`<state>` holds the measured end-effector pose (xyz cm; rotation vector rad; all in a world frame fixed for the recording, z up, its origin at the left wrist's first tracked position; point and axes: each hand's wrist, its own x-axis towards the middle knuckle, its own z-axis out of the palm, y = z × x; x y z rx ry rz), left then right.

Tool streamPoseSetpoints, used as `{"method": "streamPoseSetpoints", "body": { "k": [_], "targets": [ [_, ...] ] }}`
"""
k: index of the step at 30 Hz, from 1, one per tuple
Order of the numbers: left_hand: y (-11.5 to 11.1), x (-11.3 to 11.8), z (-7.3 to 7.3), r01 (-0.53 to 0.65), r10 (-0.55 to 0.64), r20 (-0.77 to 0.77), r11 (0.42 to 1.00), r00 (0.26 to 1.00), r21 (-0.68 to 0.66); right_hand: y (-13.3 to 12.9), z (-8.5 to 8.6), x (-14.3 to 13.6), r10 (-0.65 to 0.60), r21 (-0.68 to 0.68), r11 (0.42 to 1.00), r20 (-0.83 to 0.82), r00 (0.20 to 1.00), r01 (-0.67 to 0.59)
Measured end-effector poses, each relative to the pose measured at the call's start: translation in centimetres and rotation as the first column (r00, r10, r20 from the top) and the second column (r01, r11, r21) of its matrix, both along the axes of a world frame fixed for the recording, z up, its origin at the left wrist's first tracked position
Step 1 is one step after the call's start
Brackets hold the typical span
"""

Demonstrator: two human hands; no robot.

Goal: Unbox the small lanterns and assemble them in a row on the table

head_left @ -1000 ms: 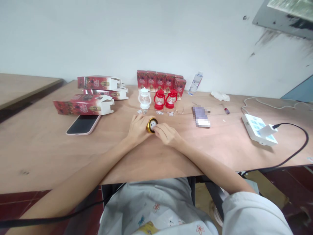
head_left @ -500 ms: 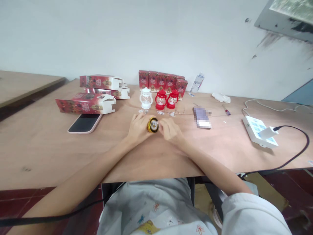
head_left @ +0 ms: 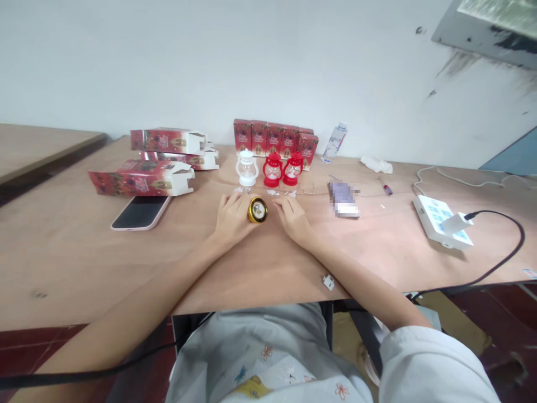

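Observation:
My left hand (head_left: pixel 233 217) is closed around a small gold lantern (head_left: pixel 253 217). The lantern's round base is turned toward me, with a black ring and a pale centre with metal-looking parts. Just to its right, my right hand (head_left: pixel 292 219) is apart from the lantern, fingers bent and drawn together; anything between the fingertips is too small to make out. Beside my right forearm, a small white plastic piece (head_left: pixel 328 282) lies on the table. Beyond my hands stand a white lantern (head_left: pixel 247 169) and two red lanterns (head_left: pixel 272 170), with small white bits (head_left: pixel 273 192) in front of them.
Several red printed boxes (head_left: pixel 259 137) stand against the wall. Opened boxes (head_left: pixel 140 178) lie at left, above a phone (head_left: pixel 140 212). To the right are a clear bottle (head_left: pixel 334 143), a blurred-out purple item (head_left: pixel 344 198), a screwdriver (head_left: pixel 386 188), a tissue (head_left: pixel 376 164) and a power strip (head_left: pixel 442 222).
My right hand has drawn away from the lantern's base, showing more of its centre. The small white plastic piece now lies by my right forearm, where none showed before.

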<state>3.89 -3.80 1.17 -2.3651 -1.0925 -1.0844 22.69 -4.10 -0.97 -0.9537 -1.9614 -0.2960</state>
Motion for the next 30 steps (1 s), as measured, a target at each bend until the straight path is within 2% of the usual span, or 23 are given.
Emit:
{"method": "streamPoseSetpoints", "body": {
  "k": [3, 5, 7, 8, 9, 10, 12, 13, 15, 16, 18, 20, 24, 26, 29, 30],
  "targets": [
    [0.0, 0.0, 0.0, 0.001, -0.001, 0.007, 1.0, 1.0, -0.01, 0.7, -0.1, 0.3, -0.033, -0.02, 0.999, -0.052, 0.998, 0.032],
    [0.0, -0.1, 0.1, -0.005, 0.005, 0.004, 1.0, 1.0, -0.017, 0.8, 0.6, 0.9, -0.017, -0.079, 0.997, -0.097, 0.995, 0.01],
    [0.1, -0.3, 0.1, -0.013, 0.013, -0.001, 1.0, 1.0, -0.013, 0.3, 1.8, 2.0, 0.039, -0.207, 0.976, -0.162, 0.986, -0.072],
    [0.2, -0.5, 0.0, -0.015, 0.015, -0.003, 1.0, 1.0, -0.009, -0.3, 2.7, 2.8, 0.077, -0.31, 0.941, -0.191, 0.979, -0.135],
    [0.2, -0.6, 0.0, -0.018, 0.018, -0.001, 1.0, 1.0, -0.004, -1.2, 3.6, 3.7, 0.1, -0.417, 0.888, -0.236, 0.967, -0.194],
    [0.2, -0.7, 0.0, -0.021, 0.021, -0.002, 1.0, 1.0, -0.004, -2.2, 4.6, 4.7, 0.141, -0.556, 0.793, -0.23, 0.963, -0.249],
    [0.3, -0.8, 0.0, -0.028, 0.028, -0.003, 1.0, 1.0, -0.001, -4.8, 6.6, 6.6, 0.259, -0.807, 0.53, -0.138, 0.956, -0.26],
    [0.2, -0.8, 0.1, -0.031, 0.031, -0.005, 1.0, 1.0, 0.005, -6.2, 7.4, 7.4, 0.292, -0.879, 0.42, -0.102, 0.951, -0.224],
    [0.1, -0.7, 0.2, -0.034, 0.034, -0.01, 0.999, 0.999, 0.015, -8.7, 8.5, 8.6, 0.354, -0.962, 0.257, 0.004, 0.935, -0.093],
    [0.0, -0.6, 0.2, -0.03, 0.03, -0.01, 0.999, 0.999, 0.023, -9.8, 8.7, 9.0, 0.365, -0.973, 0.23, 0.056, 0.929, -0.032],
    [0.0, -0.5, 0.3, -0.023, 0.024, -0.01, 0.999, 1.0, 0.035, -11.2, 8.3, 9.4, 0.38, -0.977, 0.21, 0.116, 0.918, 0.037],
    [0.0, -0.5, 0.3, -0.022, 0.022, -0.007, 0.999, 1.0, 0.041, -11.8, 7.3, 9.5, 0.378, -0.975, 0.218, 0.125, 0.918, 0.043],
    [0.3, -0.7, 0.1, -0.052, 0.053, -0.008, 0.998, 0.999, 0.031, -12.2, 5.6, 9.2, 0.387, -0.956, 0.293, 0.099, 0.917, -0.021],
    [0.4, -0.9, 0.1, -0.063, 0.063, -0.008, 0.997, 0.998, 0.032, -12.4, 5.5, 9.1, 0.376, -0.95, 0.312, 0.107, 0.92, -0.017],
    [0.4, -0.9, 0.0, -0.049, 0.049, 0.005, 0.998, 0.999, 0.049, -12.1, 6.1, 9.1, 0.331, -0.96, 0.277, 0.122, 0.936, 0.027],
    [0.4, -0.9, 0.0, -0.044, 0.044, 0.007, 0.998, 0.999, 0.052, -11.7, 6.3, 9.2, 0.314, -0.957, 0.288, 0.14, 0.939, 0.046]
  ]
}}
